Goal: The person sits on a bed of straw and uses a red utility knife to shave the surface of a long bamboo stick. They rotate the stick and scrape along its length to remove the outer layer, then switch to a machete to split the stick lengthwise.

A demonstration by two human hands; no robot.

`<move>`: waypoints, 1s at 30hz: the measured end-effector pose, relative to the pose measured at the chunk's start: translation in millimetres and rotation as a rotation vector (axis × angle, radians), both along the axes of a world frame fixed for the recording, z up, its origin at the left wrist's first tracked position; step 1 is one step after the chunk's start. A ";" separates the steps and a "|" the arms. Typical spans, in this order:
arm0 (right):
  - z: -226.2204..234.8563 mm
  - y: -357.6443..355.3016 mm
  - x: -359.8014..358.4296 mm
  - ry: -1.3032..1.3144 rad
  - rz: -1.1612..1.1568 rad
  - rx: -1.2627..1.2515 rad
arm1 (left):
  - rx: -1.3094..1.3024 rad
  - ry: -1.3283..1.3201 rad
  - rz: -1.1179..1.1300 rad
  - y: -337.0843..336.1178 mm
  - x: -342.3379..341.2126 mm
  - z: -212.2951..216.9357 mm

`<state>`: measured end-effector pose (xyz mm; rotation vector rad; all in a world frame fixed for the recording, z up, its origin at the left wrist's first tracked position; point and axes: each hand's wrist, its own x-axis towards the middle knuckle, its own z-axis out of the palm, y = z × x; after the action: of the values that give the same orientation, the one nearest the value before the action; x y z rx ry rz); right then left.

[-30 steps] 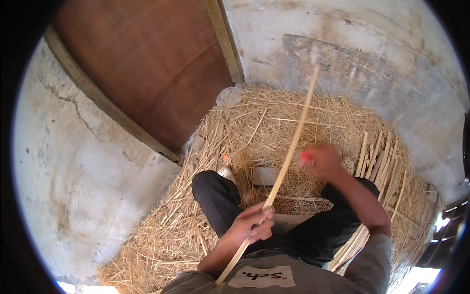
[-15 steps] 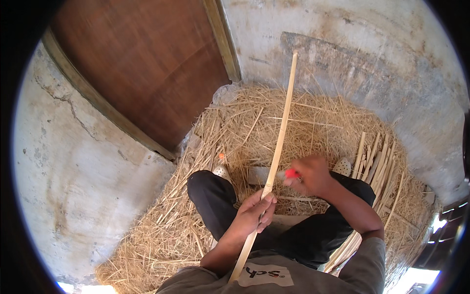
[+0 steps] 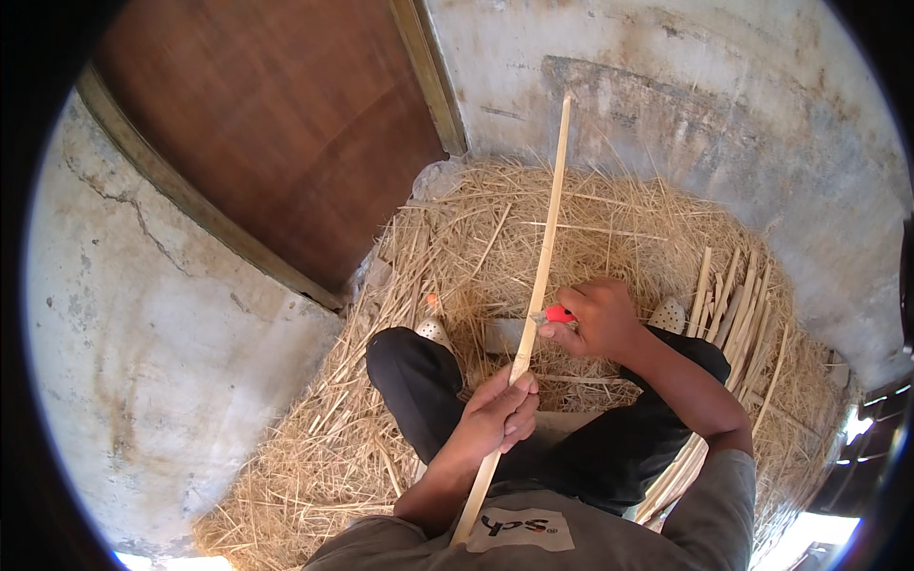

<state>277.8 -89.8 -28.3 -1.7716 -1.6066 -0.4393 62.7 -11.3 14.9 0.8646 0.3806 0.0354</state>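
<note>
A long pale bamboo strip [image 3: 546,249] slants from my lap up and away toward the far wall, its far end raised. My left hand [image 3: 496,415] is closed around its lower part, the thumb lying on top. My right hand [image 3: 597,319] is closed on a red-handled knife [image 3: 560,314]; most of the handle is hidden by the fingers. The short blade meets the strip's right edge, a little beyond my left hand. Whether it has cut into the strip is too small to tell.
Fine shavings [image 3: 609,257] cover the floor around my crossed legs. Several split strips [image 3: 733,300] lie in a bundle at the right. A brown door [image 3: 276,124] stands far left, between stained walls [image 3: 724,114]. White perforated clogs [image 3: 669,314] are on my feet.
My right hand has moved slightly up and left, bringing the knife blade from beside the strip to its edge. My left hand keeps its grip in nearly the same place.
</note>
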 end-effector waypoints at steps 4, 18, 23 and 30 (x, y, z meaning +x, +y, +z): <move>9.6 -8.7 -9.6 -0.035 -0.003 -0.042 | -0.062 -0.033 -0.047 -1.0 -4.8 1.9; 9.8 -9.3 41.1 0.022 -0.175 0.085 | -0.112 -0.081 -0.134 -11.2 -8.6 -1.0; 2.8 -9.6 77.4 -0.019 -0.306 0.030 | -0.020 -0.064 -0.158 -14.8 -2.9 -2.2; 8.5 -30.1 136.4 -0.008 -0.517 0.110 | 0.007 -0.090 -0.297 -10.8 -27.7 -3.7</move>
<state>414.2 -119.9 -19.8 -2.0911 -1.0886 -0.7559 35.0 -22.1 11.3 0.9157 0.1657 -0.1984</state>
